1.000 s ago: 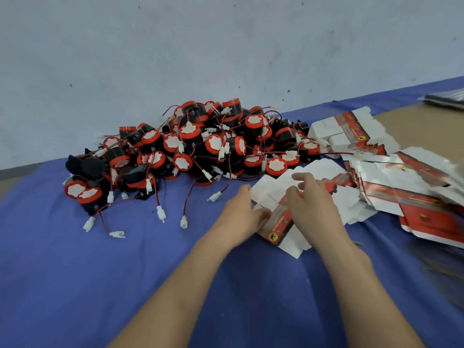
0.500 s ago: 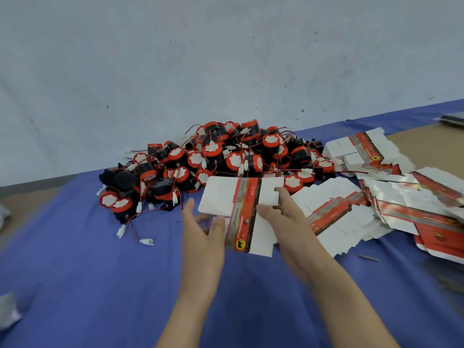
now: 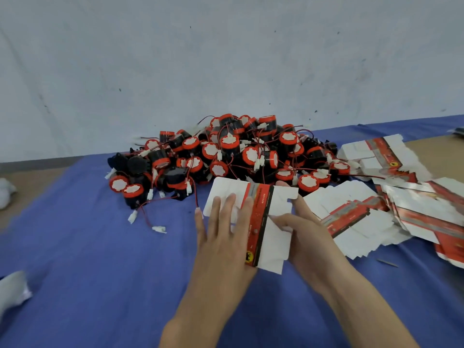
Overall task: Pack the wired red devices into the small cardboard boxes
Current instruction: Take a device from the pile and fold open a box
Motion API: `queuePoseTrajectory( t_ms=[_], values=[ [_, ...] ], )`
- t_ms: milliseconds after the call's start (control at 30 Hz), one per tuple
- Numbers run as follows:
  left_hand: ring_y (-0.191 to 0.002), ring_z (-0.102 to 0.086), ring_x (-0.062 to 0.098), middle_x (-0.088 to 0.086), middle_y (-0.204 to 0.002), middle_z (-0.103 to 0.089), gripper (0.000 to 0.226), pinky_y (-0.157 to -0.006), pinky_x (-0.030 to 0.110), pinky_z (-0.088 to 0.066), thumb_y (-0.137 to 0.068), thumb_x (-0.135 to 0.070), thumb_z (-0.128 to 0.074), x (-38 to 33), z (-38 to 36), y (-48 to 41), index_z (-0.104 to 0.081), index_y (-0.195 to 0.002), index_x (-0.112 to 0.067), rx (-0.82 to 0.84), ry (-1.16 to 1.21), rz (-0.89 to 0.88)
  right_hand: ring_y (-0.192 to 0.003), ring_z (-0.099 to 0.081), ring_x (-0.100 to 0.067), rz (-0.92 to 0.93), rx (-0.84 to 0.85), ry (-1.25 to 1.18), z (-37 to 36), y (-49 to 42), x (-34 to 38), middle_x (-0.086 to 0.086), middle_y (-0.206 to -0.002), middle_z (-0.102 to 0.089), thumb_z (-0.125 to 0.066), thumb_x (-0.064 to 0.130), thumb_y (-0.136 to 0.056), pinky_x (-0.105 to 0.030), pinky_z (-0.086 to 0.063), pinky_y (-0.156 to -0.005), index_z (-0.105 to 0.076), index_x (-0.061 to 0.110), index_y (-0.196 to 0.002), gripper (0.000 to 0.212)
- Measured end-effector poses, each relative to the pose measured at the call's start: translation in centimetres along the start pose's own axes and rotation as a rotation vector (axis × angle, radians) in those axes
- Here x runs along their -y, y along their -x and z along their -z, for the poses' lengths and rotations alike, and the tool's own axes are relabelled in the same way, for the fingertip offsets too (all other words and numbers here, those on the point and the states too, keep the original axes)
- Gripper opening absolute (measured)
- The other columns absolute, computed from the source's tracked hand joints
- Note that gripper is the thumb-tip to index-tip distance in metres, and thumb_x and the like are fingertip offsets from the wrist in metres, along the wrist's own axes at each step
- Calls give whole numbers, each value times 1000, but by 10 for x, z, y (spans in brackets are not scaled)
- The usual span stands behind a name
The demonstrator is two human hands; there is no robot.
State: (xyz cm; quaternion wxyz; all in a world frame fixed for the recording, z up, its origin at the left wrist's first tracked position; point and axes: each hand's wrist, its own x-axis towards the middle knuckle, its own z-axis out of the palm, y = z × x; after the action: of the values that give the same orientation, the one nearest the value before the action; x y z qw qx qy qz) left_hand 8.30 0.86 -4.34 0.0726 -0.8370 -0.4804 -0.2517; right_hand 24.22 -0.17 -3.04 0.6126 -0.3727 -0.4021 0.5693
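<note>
A heap of red-and-black round devices [image 3: 233,151] with thin red wires and white plugs lies at the back of the blue cloth [image 3: 88,272]. Just in front of the heap I hold one flat, unfolded cardboard box [image 3: 275,234], white with a red and black stripe. My left hand [image 3: 223,237] lies with spread fingers over its left half. On the other side my right hand [image 3: 301,229] grips its right edge, thumb on the white flap. A spread of more flat boxes [image 3: 356,214] lies to the right.
A pale wall rises right behind the heap. More flat boxes [image 3: 376,154] lie at the back right, partly on bare brown tabletop [image 3: 437,151]. White crumpled material sits at the left edge [image 3: 12,290]. Loose plugs on wires [image 3: 158,228] trail in front of the heap.
Both hands have lifted one flat box out of the spread and brought it left in front of the heap. The left hand now lies flat on it.
</note>
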Motion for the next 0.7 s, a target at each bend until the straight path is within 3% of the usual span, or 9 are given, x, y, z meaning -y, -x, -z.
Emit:
queuePoseTrajectory(
  t_ms=[67, 167, 367, 467, 567, 633, 700],
  values=[
    [-148, -23, 38, 16, -158, -32, 106, -116, 60, -13, -79, -51, -76, 3, 0, 1, -10, -155, -19, -80, 7, -17, -96, -71, -27, 40, 35, 19, 0, 4, 1, -16, -118, -71, -52, -2, -95, -38, -57, -71, -62, 26, -124, 42],
    [-150, -19, 37, 15, -160, -30, 109, -116, 60, -13, -80, -55, -75, 7, 3, 3, -4, -154, -20, -128, 2, -25, -109, -70, -31, 94, 92, 55, 0, 11, 3, -14, -122, -71, -59, 7, -91, -36, -60, -75, -62, 33, -128, 45],
    [-153, -10, 28, 7, -162, -21, 99, -119, 57, -9, -80, -76, -45, 1, 14, 3, -9, -155, -24, -141, 125, -48, -112, -69, -18, 95, 151, 149, -1, 22, 9, 1, -127, -70, -65, 41, -90, -27, -58, -77, -61, 50, -127, 39],
    [-152, -14, 23, 4, -160, -26, 102, -122, 57, -8, -75, -79, -42, -1, 17, 3, -6, -154, -24, -128, 209, -39, -117, -67, -21, 72, 186, 181, -2, 25, 7, 1, -128, -69, -64, 47, -86, -33, -57, -84, -64, 46, -125, 38],
    [-148, -20, 5, -12, -159, -27, 100, -125, 50, -5, -71, -80, -54, -1, 20, 1, -11, -152, -39, -124, 392, 11, -127, -60, -26, 57, 206, 146, -4, 25, 11, -4, -135, -65, -46, 53, -96, -43, -53, -98, -63, 34, -133, 45],
    [-141, -32, 0, -22, -151, -37, 96, -119, 44, -30, -67, -71, -71, -3, 24, 1, -19, -146, -53, -101, 669, 45, -129, -58, -23, 101, 204, 141, -10, 26, 16, -3, -138, -64, -36, 63, -95, -39, -52, -102, -62, 30, -135, 58],
    [-129, -48, -3, -27, -137, -51, 89, -98, 18, -48, -69, -58, -80, -7, 28, 3, -27, -141, -58, -78, 935, 73, -130, -59, -19, 149, 131, 139, -18, 26, 18, 1, -136, -65, -33, 70, -88, -38, -49, -105, -60, 29, -137, 70]
  ],
)
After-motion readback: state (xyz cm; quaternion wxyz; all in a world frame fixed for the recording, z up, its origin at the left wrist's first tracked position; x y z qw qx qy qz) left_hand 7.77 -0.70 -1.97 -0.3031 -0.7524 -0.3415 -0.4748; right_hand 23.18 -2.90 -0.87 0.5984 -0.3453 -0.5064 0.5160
